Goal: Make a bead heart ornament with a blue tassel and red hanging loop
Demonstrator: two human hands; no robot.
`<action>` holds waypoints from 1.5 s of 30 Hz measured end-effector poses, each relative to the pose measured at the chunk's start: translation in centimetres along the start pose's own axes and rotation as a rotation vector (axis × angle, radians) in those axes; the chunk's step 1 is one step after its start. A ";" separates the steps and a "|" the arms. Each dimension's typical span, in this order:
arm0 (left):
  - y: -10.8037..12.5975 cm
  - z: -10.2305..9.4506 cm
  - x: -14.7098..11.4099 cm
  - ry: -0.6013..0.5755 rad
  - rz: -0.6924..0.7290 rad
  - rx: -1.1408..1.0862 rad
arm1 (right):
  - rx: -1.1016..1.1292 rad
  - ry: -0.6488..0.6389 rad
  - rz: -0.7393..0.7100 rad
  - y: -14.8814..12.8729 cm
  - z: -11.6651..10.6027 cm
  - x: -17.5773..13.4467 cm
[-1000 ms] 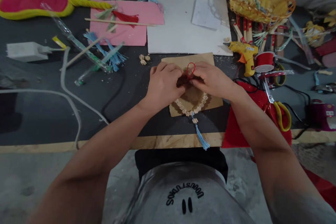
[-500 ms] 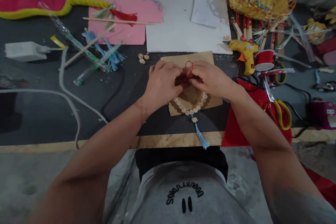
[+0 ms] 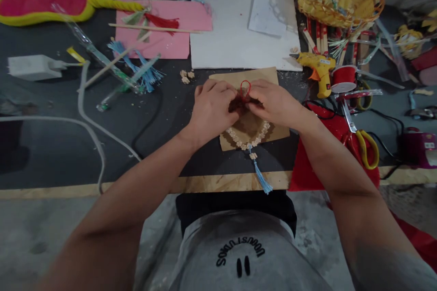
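the left hand [image 3: 213, 107] is curled, its thumb and forefinger bent toward a red cord [image 3: 246, 81]; how firmly it grips, if at all, cannot be told, as the tips are shadowed. facing it, the right hand [image 3: 273, 102] is nearly closed, thumb and forefinger pinching the cord, whose small loop stands up between the two hands. just below them, a pale beaded string [image 3: 261, 138] curves in a u-shape over a brown sheet [image 3: 278, 132], its upper ends hidden by the hands. from its lowest point a blue tassel [image 3: 262, 177] hangs toward the person, reaching over the edge of the tabletop [image 3: 164, 122]. near the left hand, beyond its knuckles, lie a few pale pieces [image 3: 185, 80]. beyond both hands rests a white board [image 3: 221, 32]; to the right of the right hand are a yellow glue gun [image 3: 322, 70] and a red spool [image 3: 344, 76], with yellow-handled scissors [image 3: 374, 148] nearer the person.
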State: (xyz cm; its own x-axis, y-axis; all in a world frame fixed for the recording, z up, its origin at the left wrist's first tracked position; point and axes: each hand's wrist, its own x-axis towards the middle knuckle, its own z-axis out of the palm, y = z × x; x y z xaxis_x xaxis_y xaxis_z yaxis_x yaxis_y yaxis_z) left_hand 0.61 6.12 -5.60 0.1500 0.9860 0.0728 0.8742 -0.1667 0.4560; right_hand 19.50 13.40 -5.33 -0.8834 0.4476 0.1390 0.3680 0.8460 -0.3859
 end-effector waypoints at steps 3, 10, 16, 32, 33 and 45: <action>0.1 0.1 0.0 0.011 0.000 -0.001 | -0.005 0.004 0.000 0.0 0.0 0.0; -0.3 0.4 -0.1 0.044 0.008 -0.034 | 0.015 -0.007 0.029 -0.1 -0.1 0.0; 0.0 0.3 -0.2 0.036 0.019 0.022 | 0.036 0.018 0.023 0.2 0.2 0.0; 0.6 -0.7 -0.1 0.018 -0.017 0.005 | 0.413 0.159 0.272 -1.3 -0.7 0.3; 0.6 -0.7 -0.1 0.025 -0.012 0.009 | 0.445 0.166 0.292 -1.3 -0.6 0.3; 0.5 -0.8 -0.1 0.055 0.040 -0.009 | 0.662 0.218 0.360 -1.1 -0.2 0.5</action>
State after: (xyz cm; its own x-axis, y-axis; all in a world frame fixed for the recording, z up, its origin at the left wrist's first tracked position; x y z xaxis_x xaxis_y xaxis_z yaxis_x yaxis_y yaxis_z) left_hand 0.63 5.98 -4.68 0.1589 0.9774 0.1397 0.8638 -0.2061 0.4597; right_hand 18.73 12.76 -4.64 -0.6406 0.7662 0.0511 0.3111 0.3198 -0.8949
